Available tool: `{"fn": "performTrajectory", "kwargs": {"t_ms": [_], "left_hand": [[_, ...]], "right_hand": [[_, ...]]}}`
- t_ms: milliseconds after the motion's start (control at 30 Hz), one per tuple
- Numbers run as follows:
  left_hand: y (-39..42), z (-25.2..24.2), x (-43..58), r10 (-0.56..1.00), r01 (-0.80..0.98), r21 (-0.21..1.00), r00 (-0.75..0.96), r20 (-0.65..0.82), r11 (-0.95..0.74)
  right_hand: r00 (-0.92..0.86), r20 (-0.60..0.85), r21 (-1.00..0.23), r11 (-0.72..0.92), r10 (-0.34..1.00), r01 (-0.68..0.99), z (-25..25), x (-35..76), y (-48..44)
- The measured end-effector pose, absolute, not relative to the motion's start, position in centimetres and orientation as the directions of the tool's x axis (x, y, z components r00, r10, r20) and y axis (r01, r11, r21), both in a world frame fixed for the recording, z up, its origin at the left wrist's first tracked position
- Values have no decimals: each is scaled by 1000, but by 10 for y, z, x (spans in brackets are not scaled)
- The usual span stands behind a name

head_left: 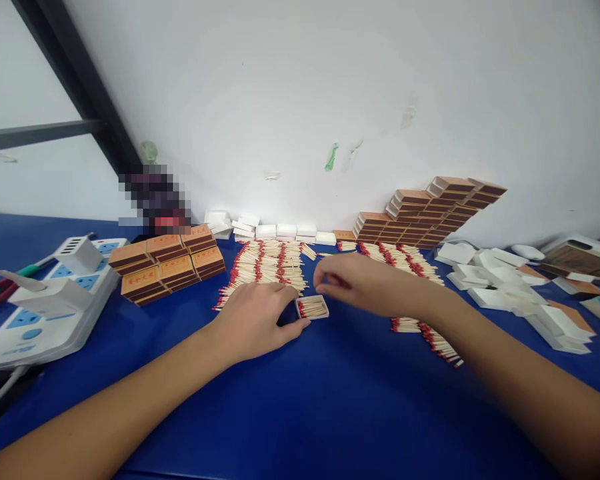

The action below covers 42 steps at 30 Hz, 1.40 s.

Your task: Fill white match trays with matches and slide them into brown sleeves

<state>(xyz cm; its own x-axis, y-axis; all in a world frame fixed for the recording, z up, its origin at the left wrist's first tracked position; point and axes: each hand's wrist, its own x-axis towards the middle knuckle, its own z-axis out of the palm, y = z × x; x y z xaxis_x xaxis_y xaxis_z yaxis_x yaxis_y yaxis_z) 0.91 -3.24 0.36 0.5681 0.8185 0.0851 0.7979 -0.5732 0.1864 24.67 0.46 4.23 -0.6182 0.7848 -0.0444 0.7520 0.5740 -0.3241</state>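
Note:
A small white matchbox tray (321,316) lies on the blue table with red-tipped matches (312,307) inside it. My left hand (260,319) grips its left end, thumb along the near side and fingers at the far side. Just above and to the right of the tray hovers my right hand (353,279), its fingers curled together; whatever they may hold is hidden. Rows of loose matches (267,261) spread behind my left hand. Another spread of matches (405,259) lies behind and under my right forearm, partly covered by it.
Closed matchboxes (173,267) are stacked at the left, and a stepped stack of matchboxes (420,213) stands against the wall. White trays (287,231) line the wall's foot. More trays (500,277) lie heaped at the right. A power strip (55,313) with plugged-in adapters sits far left.

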Motion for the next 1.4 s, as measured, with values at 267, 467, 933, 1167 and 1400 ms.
{"fn": "performTrajectory", "kwargs": {"t_ms": [267, 467, 933, 1167, 1400], "left_hand": [[-32, 1, 8, 806, 782, 196, 579, 121, -592], [-32, 2, 8, 812, 793, 177, 574, 101, -583], [-32, 1, 8, 812, 792, 182, 574, 109, -583], [-32, 1, 8, 808, 785, 192, 578, 112, -589], [-32, 1, 7, 812, 791, 186, 573, 110, -583]], "right_hand": [[-449, 139, -193, 469, 883, 862, 5, 283, 54], [-447, 190, -182, 479, 874, 859, -5, 286, 57], [-449, 181, -172, 478, 875, 861, -5, 282, 55], [-451, 179, -174, 479, 875, 860, -3, 282, 54], [-455, 187, -177, 486, 870, 856, -8, 284, 58]]}}
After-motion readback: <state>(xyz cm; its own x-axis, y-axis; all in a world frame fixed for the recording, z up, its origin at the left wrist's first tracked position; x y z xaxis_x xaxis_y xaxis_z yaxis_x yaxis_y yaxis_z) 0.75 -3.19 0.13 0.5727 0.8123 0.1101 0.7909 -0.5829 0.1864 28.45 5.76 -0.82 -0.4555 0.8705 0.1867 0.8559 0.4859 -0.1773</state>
